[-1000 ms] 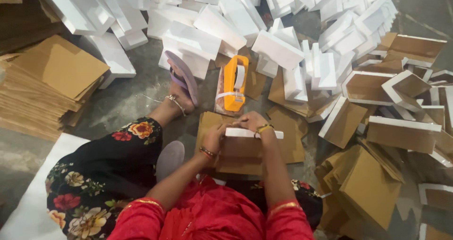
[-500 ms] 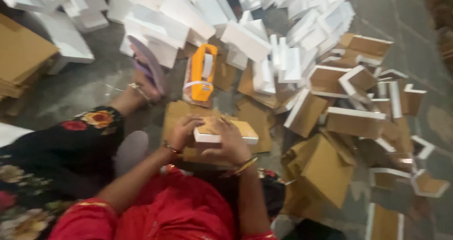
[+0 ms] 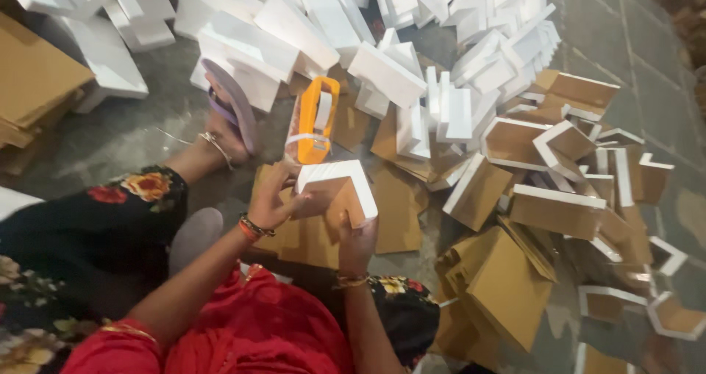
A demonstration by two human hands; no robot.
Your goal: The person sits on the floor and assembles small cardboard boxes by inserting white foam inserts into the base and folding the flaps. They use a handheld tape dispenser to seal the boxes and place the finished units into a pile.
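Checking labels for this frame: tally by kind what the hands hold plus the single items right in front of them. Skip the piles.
corner piece, white foam on brown cardboard, gripped by left hand and right hand: 1
orange tape dispenser: 1
purple sandal: 1
Total: 3

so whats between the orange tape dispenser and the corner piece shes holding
Nothing: in the head view the orange tape dispenser sits just above the cardboard-and-foam corner piece, almost touching.

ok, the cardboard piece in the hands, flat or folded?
Folded. The cardboard piece forms an L-shaped corner, with white foam along its outer edges; the left hand and right hand hold it above the flat sheets.
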